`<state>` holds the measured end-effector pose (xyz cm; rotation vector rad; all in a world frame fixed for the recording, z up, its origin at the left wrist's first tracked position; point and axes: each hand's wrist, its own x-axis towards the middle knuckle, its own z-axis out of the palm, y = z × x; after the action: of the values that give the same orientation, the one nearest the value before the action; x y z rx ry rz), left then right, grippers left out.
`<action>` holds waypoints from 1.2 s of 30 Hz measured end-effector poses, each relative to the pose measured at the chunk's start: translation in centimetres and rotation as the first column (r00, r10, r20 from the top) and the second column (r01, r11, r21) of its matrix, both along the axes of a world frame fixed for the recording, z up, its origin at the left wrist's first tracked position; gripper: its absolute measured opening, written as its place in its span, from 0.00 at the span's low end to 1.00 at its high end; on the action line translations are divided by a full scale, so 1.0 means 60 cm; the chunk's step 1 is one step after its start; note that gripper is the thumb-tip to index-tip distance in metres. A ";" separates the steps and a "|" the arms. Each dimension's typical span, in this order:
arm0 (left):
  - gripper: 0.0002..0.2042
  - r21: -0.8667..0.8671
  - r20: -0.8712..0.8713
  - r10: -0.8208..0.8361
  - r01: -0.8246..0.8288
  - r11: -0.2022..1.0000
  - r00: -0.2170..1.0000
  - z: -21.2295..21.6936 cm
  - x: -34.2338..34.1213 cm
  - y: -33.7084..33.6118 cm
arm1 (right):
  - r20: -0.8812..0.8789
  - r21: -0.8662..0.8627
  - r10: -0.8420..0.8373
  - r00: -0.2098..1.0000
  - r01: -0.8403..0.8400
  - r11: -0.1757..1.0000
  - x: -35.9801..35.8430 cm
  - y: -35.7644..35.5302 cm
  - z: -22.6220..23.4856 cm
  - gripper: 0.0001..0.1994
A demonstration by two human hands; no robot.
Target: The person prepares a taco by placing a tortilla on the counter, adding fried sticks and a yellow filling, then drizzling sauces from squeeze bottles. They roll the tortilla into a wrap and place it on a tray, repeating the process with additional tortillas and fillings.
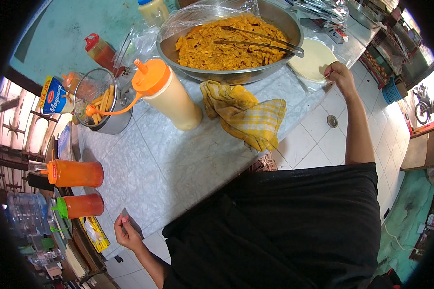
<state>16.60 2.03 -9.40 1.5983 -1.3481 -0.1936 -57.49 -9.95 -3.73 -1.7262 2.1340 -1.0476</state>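
Note:
At the table's right end lies a pale round flatbread (pixel 313 60), perhaps several in a stack, on clear plastic. My right hand (pixel 342 78) pinches its near right edge between thumb and fingers. My left hand (pixel 128 234) is at the table's front left edge, fingers drawn together; a small greyish tip shows above them, too small to name. Beside the flatbread stands a wide metal bowl (pixel 222 76) heaped with orange-brown cooked strips (pixel 231 45). Metal tongs (pixel 260 43) lie across the food. A yellow checked cloth (pixel 250 115) is crumpled in front of the bowl.
A cream-filled squeeze bottle (pixel 173 103) stands mid-table. Left of it are a wire basket (pixel 94 91) with fries and a mayonnaise pouch (pixel 57 96). Orange (pixel 79 173) and red (pixel 84 205) sauce bottles line the left edge, near a yellow packet (pixel 95 233).

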 end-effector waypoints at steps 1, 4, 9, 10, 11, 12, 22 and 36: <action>0.09 -0.010 0.001 -0.006 0.006 1.000 1.000 0.001 -0.002 -0.001 | -0.036 -0.006 -0.033 0.999 0.032 0.999 0.002 0.002 -0.001 0.08; 0.09 -0.010 0.012 -0.019 0.019 1.000 1.000 0.006 -0.007 -0.003 | -0.156 -0.038 -0.131 0.979 0.127 0.991 0.015 0.006 -0.002 0.09; 0.09 0.015 0.062 -0.019 0.018 1.000 0.998 0.005 0.000 0.002 | -0.252 -0.587 -0.434 0.865 0.220 0.779 0.027 0.012 -0.039 0.11; 0.09 0.013 0.048 -0.015 0.014 1.000 0.999 0.003 -0.001 0.002 | 0.053 -0.606 -0.461 0.886 0.395 0.690 0.026 0.013 -0.051 0.12; 0.09 0.012 0.034 -0.015 0.015 1.000 0.999 0.002 -0.001 0.002 | 0.354 -0.563 -0.446 0.822 0.568 0.601 0.024 0.018 -0.062 0.12; 0.09 0.010 0.020 -0.015 0.015 1.000 1.000 0.000 -0.003 0.000 | 0.621 -0.462 -0.388 0.681 0.718 0.520 0.018 0.024 -0.068 0.12; 0.08 -0.028 0.054 -0.011 0.012 1.000 0.998 0.006 -0.009 -0.001 | 0.886 0.210 -0.311 0.344 0.302 0.930 0.051 0.040 0.006 0.23; 0.07 -0.085 0.187 0.010 0.006 0.996 0.982 0.006 -0.018 -0.013 | 0.924 0.140 -0.220 0.314 0.258 0.956 -0.087 -0.071 -0.056 0.20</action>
<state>15.52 1.27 -9.04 1.5760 -1.4787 0.0170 -62.69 -14.23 -7.11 -0.4181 1.5173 -1.6121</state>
